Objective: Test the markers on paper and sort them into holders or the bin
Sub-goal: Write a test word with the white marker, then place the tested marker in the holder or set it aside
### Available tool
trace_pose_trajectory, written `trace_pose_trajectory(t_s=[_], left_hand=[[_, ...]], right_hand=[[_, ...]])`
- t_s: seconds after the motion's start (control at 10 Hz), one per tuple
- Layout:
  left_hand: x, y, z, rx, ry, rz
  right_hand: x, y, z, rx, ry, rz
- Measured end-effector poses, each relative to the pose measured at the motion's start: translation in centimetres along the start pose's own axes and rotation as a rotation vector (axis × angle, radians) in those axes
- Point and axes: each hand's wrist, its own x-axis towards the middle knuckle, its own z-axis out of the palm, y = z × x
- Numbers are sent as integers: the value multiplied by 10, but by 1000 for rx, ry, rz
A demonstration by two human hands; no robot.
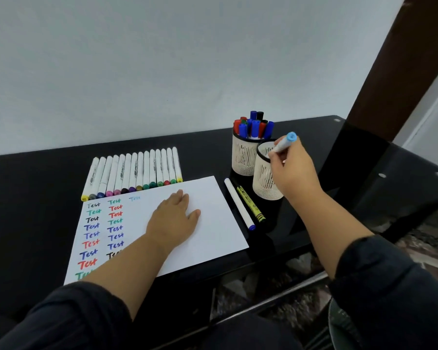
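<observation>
My right hand (292, 169) grips a light-blue capped marker (285, 142) over the mouth of the near white mesh holder (264, 183). Its lower end is inside the rim, hidden by my fingers. Behind it, the far mesh holder (243, 157) is full of blue, red, green and black markers. My left hand (173, 218) rests flat on the white paper (213, 208), which carries two columns of coloured "Test" words and one light-blue word. A row of several white markers (134, 173) lies above the paper.
A white marker with a blue cap (239, 204) and a yellow marker (250, 204) lie between the paper and the holders. The black table's glass corner (364, 157) is at the right, by a dark wooden post (400, 64). Patterned floor shows below.
</observation>
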Motion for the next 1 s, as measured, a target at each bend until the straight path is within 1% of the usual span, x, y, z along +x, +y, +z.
trace_pose_trajectory(t_s=[0.2,0.3,0.5,0.6,0.7,0.8,0.9,1.0], left_hand=[[0,0,3,-29,14,-14],[1,-2,4,-39,20,-13],[2,-2,4,-49,31,-9],[1,-2,4,-51,33,-11],[1,-2,4,-56,29,-16],[1,-2,4,-49,28,-12],[0,-1,2,-37,19,-12],[-1,0,2,27,46,-43]], right_hand=[[18,-4,7,-231,-33,55],[23,-8,10,-287,-42,66],[24,-10,10,-260,-14,92],[22,-12,9,-324,-60,86],[24,-11,9,-454,-117,77],[26,-10,8,-443,-107,73],[24,-10,5,-347,-64,49],[21,-12,2,-352,-71,-8]])
